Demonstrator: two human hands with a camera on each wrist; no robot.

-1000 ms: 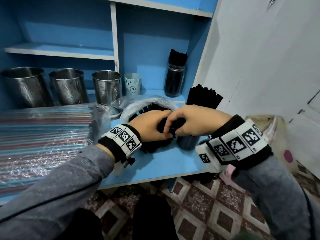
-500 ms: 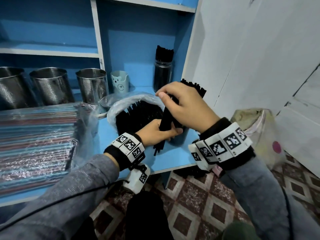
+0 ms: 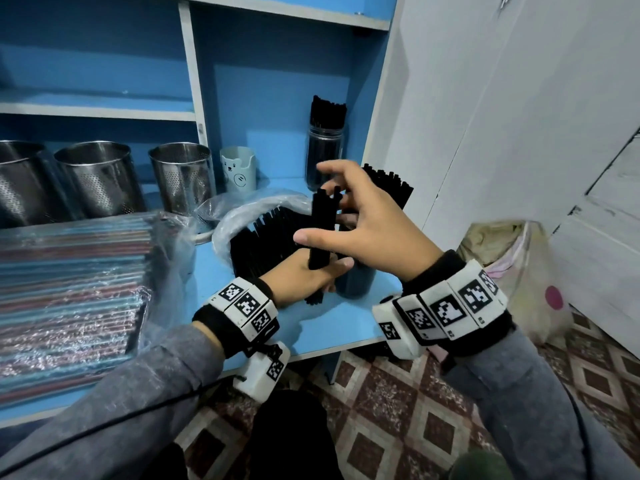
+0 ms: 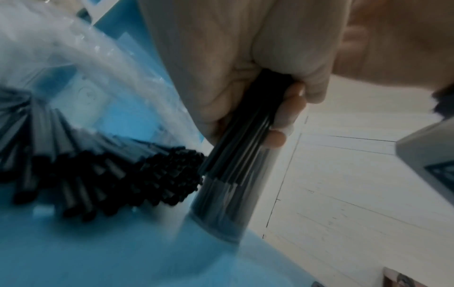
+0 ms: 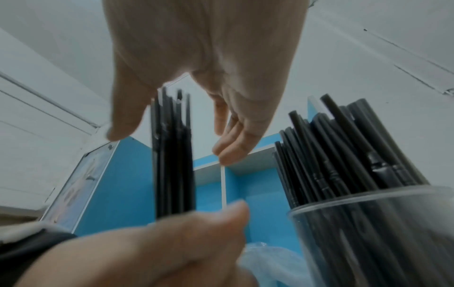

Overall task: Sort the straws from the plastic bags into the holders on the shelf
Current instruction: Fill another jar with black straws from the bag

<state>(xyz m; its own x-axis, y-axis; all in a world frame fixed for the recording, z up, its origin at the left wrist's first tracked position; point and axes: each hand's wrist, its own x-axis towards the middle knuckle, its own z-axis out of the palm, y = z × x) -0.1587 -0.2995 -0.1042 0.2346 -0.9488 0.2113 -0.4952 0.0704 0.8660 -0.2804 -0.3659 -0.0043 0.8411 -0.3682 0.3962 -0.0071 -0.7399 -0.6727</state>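
My left hand grips the lower end of a small bundle of black straws and holds it upright over the shelf. My right hand hovers round the bundle's top with thumb and fingers spread, gripping nothing. In the right wrist view the bundle stands between the thumb and fingers without touching them. Just right of it stands a clear holder, packed with black straws. Behind my left hand lies an open plastic bag with more black straws.
A flat bag of coloured straws fills the shelf's left. Three steel holders and a bear cup stand at the back, beside a dark jar of black straws. A white wall is on the right.
The bundle came up out of the bag and now stands upright in my left hand. My right hand let go of its top and spread its fingers.
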